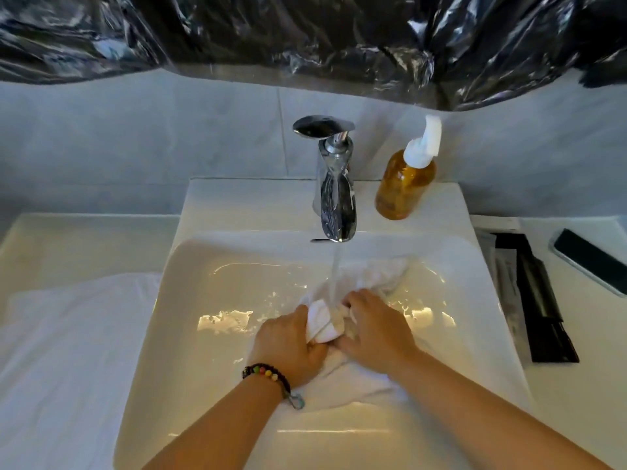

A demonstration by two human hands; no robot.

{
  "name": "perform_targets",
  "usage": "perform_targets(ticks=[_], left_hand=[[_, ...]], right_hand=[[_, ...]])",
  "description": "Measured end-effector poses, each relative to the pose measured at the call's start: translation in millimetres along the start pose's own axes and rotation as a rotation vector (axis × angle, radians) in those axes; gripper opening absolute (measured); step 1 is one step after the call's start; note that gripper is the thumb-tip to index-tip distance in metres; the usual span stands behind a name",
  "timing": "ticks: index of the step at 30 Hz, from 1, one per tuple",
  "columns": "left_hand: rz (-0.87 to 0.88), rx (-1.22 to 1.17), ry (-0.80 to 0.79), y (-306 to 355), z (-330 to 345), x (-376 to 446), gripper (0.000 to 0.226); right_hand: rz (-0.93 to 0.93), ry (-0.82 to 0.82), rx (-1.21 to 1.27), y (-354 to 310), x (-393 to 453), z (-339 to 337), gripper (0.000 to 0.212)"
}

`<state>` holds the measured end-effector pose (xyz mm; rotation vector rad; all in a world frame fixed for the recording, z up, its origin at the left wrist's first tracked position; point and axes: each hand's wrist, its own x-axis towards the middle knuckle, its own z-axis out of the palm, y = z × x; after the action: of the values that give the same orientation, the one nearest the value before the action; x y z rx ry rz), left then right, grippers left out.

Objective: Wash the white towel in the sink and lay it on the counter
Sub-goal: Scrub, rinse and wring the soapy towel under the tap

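White towel (pixel 325 322) sits bunched in your left hand (pixel 288 344) and right hand (pixel 373 329), both seemingly gripping it, under the faucet (pixel 336 195) stream

Grey tiled wall (pixel 135 147), black plastic sheeting (pixel 305 35)

Single head cam, wide-angle, looking forward and steeply down into the sink (pixel 152 334) from close above; faucet (pixel 334 184) and wall tiles (pixel 135 140) at far edge, forearms entering from bottom.
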<state>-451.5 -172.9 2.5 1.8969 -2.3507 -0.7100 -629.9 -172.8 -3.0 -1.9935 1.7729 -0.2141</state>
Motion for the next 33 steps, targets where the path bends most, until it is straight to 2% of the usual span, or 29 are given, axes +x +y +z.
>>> perform_targets(ticks=[2, 3, 5, 6, 8, 9, 11, 13, 15, 18, 20, 21, 22, 23, 25, 27, 28, 29, 31, 32, 33], left_hand=[[-0.082, -0.320, -0.087, -1.8, -17.7, 4.6, 0.048], [-0.111, -0.444, -0.137, -3.6, -28.0, 10.0, 0.042], [-0.189, -0.562, -0.152, -10.3, -43.5, 23.8, 0.038], [-0.254, -0.607, -0.122, -14.4, -48.4, 29.7, 0.050], [-0.360, -0.603, 0.049, -22.9, -52.2, 31.9, 0.082], [-0.355, -0.517, 0.171, -25.8, -51.3, 25.7, 0.085], [-0.152, -0.350, 0.355, -27.9, -40.8, 1.7, 0.068], [0.175, -0.231, 0.263, -28.3, -25.5, -25.3, 0.057], [0.375, 0.042, 0.133, -36.6, -8.7, -40.0, 0.064], [0.331, 0.230, 0.113, -42.4, -3.1, -31.8, 0.078], [0.227, 0.339, 0.066, -25.5, -15.7, -26.1, 0.070], [0.178, 0.348, 0.041, -17.4, -22.8, -24.5, 0.058], [0.113, 0.303, 0.024, -11.2, -30.7, -23.1, 0.044], [0.054, 0.195, -0.017, -7.9, -39.3, -21.8, 0.034], [-0.063, -0.113, -0.113, -7.9, -59.0, -17.6, 0.025], [-0.141, -0.251, -0.147, -12.2, -78.6, -6.0, 0.020], [-0.195, -0.277, -0.139, -12.7, -86.9, -0.4, 0.018], [-0.242, -0.287, -0.105, -12.9, -91.2, 4.2, 0.023], [-0.234, -0.216, 0.000, -11.5, -92.6, 9.2, 0.050], [-0.172, -0.179, 0.009, -8.9, -90.9, 7.9, 0.064], [-0.089, -0.147, -0.035, -6.8, -85.1, 4.0, 0.075]], right_hand=[[0.123, -0.206, 0.307, 3.1, 6.4, -29.5, 0.041], [0.158, -0.211, 0.418, 5.4, 10.1, -42.8, 0.040], [0.204, -0.041, 0.423, 10.3, 18.2, -62.9, 0.040], [0.191, 0.084, 0.299, 12.4, 19.6, -69.7, 0.048], [0.051, 0.266, 0.063, 13.5, 10.9, -71.4, 0.057], [-0.081, 0.301, 0.008, 13.3, 2.3, -66.4, 0.057], [-0.379, 0.267, -0.125, 15.6, -23.2, -43.3, 0.061], [-0.486, 0.148, -0.358, 20.5, -42.7, -13.6, 0.073], [-0.420, 0.064, -0.449, 25.6, -44.9, -0.2, 0.082], [-0.358, 0.091, -0.460, 19.0, -30.3, -7.5, 0.069], [-0.267, 0.046, -0.468, -2.3, -26.9, -24.4, 0.052], [-0.228, 0.015, -0.413, -12.3, -29.1, -33.4, 0.040], [-0.167, -0.008, -0.315, -21.0, -32.9, -44.6, 0.025], [-0.078, -0.097, -0.186, -26.2, -35.1, -56.4, 0.011], [0.093, -0.294, 0.109, -24.4, -35.1, -81.6, 0.004], [0.216, -0.397, 0.267, -18.3, -25.8, -104.1, 0.020], [0.259, -0.384, 0.301, -17.0, -20.6, -112.4, 0.031], [0.281, -0.301, 0.274, -14.4, -15.1, -114.8, 0.041], [0.246, -0.036, 0.039, -11.4, -9.1, -110.6, 0.059], [0.164, 0.033, -0.066, -12.6, -8.7, -106.8, 0.066], [0.071, 0.013, -0.119, -11.2, -8.7, -98.7, 0.073]])
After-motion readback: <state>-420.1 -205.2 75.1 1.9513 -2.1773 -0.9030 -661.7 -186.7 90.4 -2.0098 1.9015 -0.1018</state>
